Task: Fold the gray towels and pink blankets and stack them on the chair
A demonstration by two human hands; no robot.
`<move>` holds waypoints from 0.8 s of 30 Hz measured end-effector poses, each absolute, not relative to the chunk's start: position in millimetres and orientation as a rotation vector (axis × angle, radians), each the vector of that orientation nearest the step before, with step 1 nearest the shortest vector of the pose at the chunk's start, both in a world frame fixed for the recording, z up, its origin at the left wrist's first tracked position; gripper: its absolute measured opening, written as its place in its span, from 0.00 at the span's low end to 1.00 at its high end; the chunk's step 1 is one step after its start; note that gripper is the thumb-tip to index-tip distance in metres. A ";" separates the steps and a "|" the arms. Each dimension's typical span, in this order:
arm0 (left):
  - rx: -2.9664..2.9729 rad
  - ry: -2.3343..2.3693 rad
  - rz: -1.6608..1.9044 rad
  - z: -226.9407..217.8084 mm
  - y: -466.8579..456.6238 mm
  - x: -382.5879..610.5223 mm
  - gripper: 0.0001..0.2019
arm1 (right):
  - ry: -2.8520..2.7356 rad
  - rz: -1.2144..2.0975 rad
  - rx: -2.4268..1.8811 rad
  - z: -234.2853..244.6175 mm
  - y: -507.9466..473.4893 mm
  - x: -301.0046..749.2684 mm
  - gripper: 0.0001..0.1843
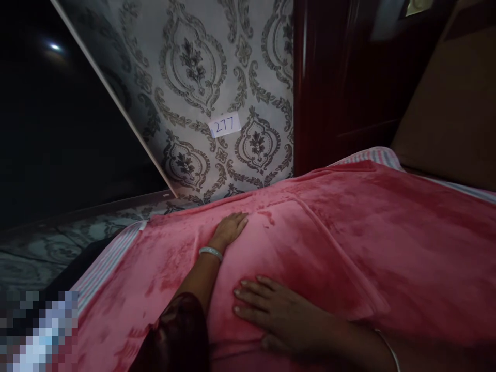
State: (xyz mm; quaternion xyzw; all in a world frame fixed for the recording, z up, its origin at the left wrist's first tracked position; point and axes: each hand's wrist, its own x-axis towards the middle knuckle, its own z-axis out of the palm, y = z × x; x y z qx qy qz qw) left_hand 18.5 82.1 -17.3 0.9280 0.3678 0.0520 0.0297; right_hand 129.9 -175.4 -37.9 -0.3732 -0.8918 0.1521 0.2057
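A folded pink plush piece (pixel 294 248), perhaps a fold of the same blanket, lies on a larger pink plush blanket (pixel 437 237). My left hand (pixel 231 229) rests palm down near its far left edge, with fingers stretched toward the right. Closer to me, my right hand (pixel 277 310) lies flat on the middle of the folded piece, fingers spread and pointing left. Neither hand grips the cloth. A light bracelet (pixel 211 252) circles my left wrist, and a thin bangle (pixel 389 349) sits on the right one.
Striped fabric (pixel 112 258) shows beneath the blanket at the left, and again at the far right corner. Beyond stand a patterned wall (pixel 240 88) with a paper label (pixel 225 125) marked 277, a dark red door (pixel 329 93) and a large dark panel (pixel 70 119).
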 end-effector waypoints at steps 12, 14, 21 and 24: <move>3.051 0.514 0.211 34.8 -3.4 48.2 0.25 | -2.454 0.242 -1.149 -0.5 -190.5 151.7 0.29; 2.958 0.180 0.161 31.5 -32.5 53.2 0.27 | -2.428 0.209 -1.224 -4.1 -193.3 166.0 0.28; 2.943 0.000 -0.079 -2.7 -12.8 73.7 0.31 | -2.449 0.291 -1.282 -44.6 -196.7 189.1 0.38; 2.960 0.212 -0.012 -11.0 29.3 88.6 0.32 | -2.456 0.373 -1.287 -47.0 -197.5 189.0 0.38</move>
